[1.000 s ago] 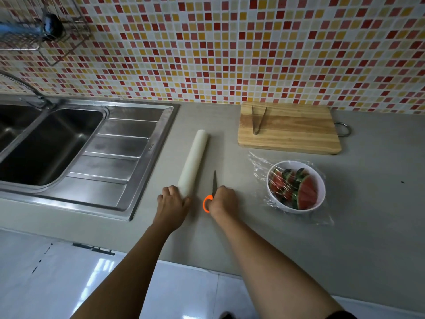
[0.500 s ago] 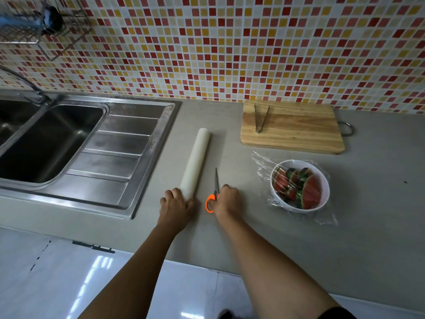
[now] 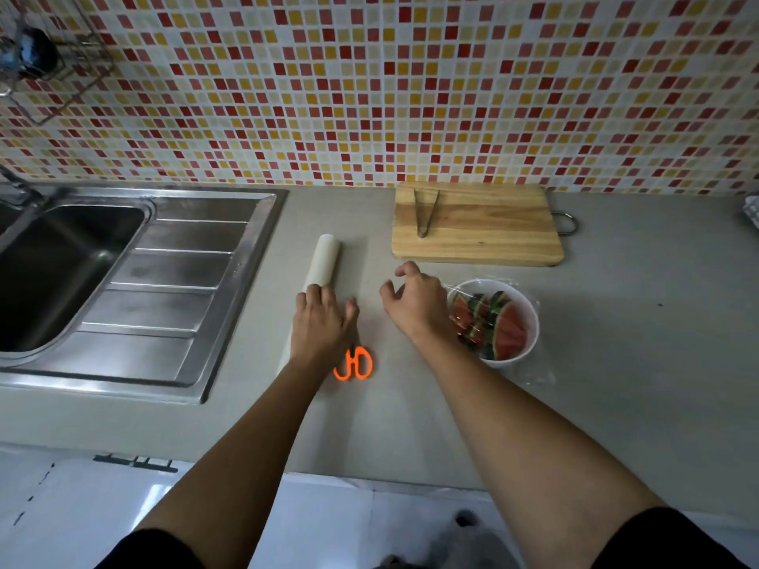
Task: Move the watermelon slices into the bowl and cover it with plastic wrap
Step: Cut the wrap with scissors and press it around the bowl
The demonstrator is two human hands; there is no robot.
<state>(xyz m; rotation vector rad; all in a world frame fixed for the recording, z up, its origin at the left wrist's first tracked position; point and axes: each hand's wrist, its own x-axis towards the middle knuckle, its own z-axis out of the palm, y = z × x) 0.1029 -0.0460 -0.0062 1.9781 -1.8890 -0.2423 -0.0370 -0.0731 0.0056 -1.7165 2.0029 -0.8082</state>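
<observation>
- While the left hand point(image 3: 324, 322) lies flat on the near part of the roll point(image 3: 326, 260), its fingers are straight and close together. Its thumb sticks out to the right.
- The roll is white and lies on the grey counter point(image 3: 616, 363), just right of the sink point(image 3: 61, 273). Its far end points at the tiled wall point(image 3: 410, 96).
- The right hand point(image 3: 415, 305) is over the counter, between the roll and the bowl point(image 3: 532, 322). Its fingers are spread apart and bent a little, and they hold nothing.
- The bowl is white and stands on the counter. It is just right of the right hand and near the front edge of the board point(image 3: 493, 236).
- The slices point(image 3: 507, 336) are in the bowl, red with green rind, packed close together.
- Clear wrap point(image 3: 534, 377) is stretched over the bowl, and some of it lies loose on the counter by the bowl's near side.
- The scissors point(image 3: 354, 364) lie on the counter just right of the left wrist. Only the orange handles show, because the blades are hidden under the left hand.
- The board is made of wood and sits by the wall. Metal tongs point(image 3: 425, 213) lie on its left part.
- Both arms reach in from the bottom edge, with dark sleeves at their near ends.
</observation>
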